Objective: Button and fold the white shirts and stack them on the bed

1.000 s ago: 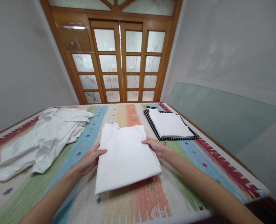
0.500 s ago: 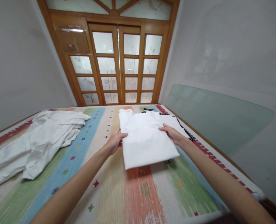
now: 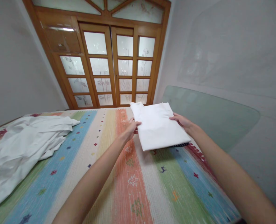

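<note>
Between my two hands hangs a folded white shirt (image 3: pixel 160 126), a flat, roughly square bundle with a small flap sticking up at its far left corner. My left hand (image 3: pixel 131 128) grips its left edge, thumb on top and fingers underneath. On the opposite edge, my right hand (image 3: pixel 182 120) is closed in the same way, the thumb lying on the cloth. Under the shirt's near right corner shows a black-and-white edge (image 3: pixel 181 145) of another cloth item, which is mostly hidden.
A crumpled heap of white clothing (image 3: pixel 30 143) lies at the left on a striped, patterned cover (image 3: pixel 100 186). Beyond the far edge stand wooden doors with glass panes (image 3: pixel 114 62). A wall with a pale green panel (image 3: pixel 208 115) runs along the right side.
Both hands have carried the folded shirt away from me and to the right, over the black-edged item, now mostly covered. The view has turned slightly right.
</note>
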`<action>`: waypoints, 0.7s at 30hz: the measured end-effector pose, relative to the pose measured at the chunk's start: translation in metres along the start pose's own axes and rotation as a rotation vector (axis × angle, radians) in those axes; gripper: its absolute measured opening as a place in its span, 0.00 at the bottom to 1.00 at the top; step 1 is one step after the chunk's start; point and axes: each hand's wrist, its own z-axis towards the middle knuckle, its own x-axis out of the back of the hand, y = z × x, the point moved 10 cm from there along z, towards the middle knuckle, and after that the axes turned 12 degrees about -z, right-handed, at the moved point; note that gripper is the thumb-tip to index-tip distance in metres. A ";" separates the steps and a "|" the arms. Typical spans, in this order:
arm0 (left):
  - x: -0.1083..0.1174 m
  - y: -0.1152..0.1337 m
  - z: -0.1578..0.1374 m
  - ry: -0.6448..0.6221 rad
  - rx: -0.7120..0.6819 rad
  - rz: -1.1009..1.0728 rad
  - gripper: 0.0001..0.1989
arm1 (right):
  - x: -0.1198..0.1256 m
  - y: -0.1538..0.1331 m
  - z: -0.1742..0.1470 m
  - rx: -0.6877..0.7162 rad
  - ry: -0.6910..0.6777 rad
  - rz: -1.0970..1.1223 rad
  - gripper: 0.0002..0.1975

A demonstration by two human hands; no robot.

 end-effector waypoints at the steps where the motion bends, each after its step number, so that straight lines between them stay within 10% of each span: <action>1: -0.004 -0.003 0.006 0.011 0.002 0.005 0.21 | 0.006 0.002 0.005 -0.004 0.008 -0.001 0.22; 21: -0.002 -0.069 0.078 0.143 -0.039 0.152 0.22 | 0.048 0.070 0.070 -0.131 0.067 -0.039 0.24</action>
